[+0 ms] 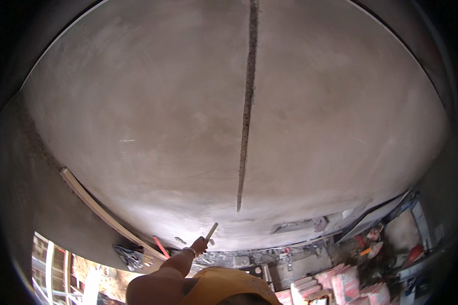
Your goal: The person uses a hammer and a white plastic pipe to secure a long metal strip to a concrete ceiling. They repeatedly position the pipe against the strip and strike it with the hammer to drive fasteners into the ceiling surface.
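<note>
At far left, a dull grey side wall (48, 198), matte and plain. At its lower edge, a bright opening (50, 259) crossed by slim white bars, with a rough, tan, sunlit surface (118, 280) to the right. Along the corner with the main wall (137, 101), a long, narrow, pale strip (97, 207), flat-faced, sloping down to the right and bowed by the lens. Just under its lower stretch, a tangled dark bundle (130, 257), material too small to tell. Then, near the main wall's lower edge, a slim, tilted red bar (161, 246).

Next, reaches up with a bare left arm (175, 264), pale band at the wrist, yellow top (231, 282) beside it. Left hand (200, 246) closed around the lower end of a short, straight, pale stick (212, 231), tilted up and right, before the main wall's lower edge; cannot tell if touching the plaster. Right hand out of view, state impossible to tell.

Down the main wall's smooth, cloudy grey middle, a dark, gritty, straight groove (247, 96), ending above the lower edge. Farther right, a shallow, ragged recess (295, 226); below, on the debris-strewn floor (303, 267), stacked red-and-white packages (343, 282), blocky and creased. At far right, a curved red object (414, 254).
</note>
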